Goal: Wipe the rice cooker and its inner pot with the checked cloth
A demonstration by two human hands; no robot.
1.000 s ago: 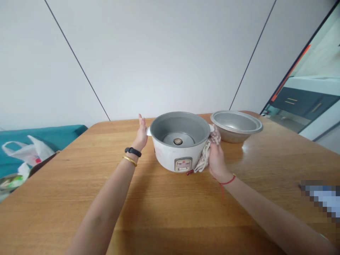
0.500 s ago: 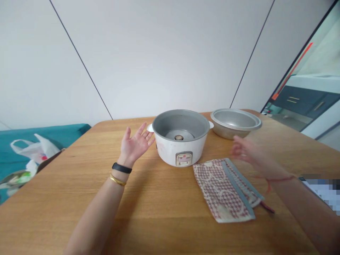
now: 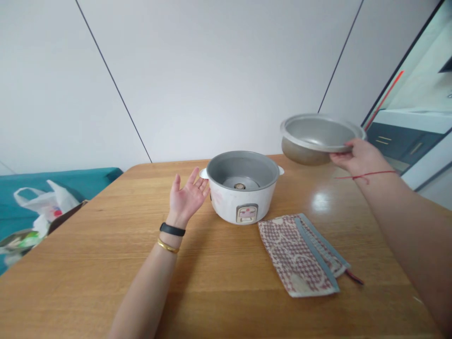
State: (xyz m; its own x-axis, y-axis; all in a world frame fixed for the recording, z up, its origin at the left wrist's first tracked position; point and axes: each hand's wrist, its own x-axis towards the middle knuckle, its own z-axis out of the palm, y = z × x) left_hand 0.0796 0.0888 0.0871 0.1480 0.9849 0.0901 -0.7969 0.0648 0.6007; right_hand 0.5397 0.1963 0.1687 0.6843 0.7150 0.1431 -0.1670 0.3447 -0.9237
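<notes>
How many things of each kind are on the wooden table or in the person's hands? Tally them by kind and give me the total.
Rice cooker body: 1
Aluminium pot, in the right hand: 1
Folded patterned cloth: 1
Total: 3

- Right hand grips the rim of an aluminium pot, holding it up above the table.
- Open left hand is just beside a white rice cooker.
- A checked cloth lies flat on the wooden table.
- A white plastic bag lies on a teal cushion.
</notes>
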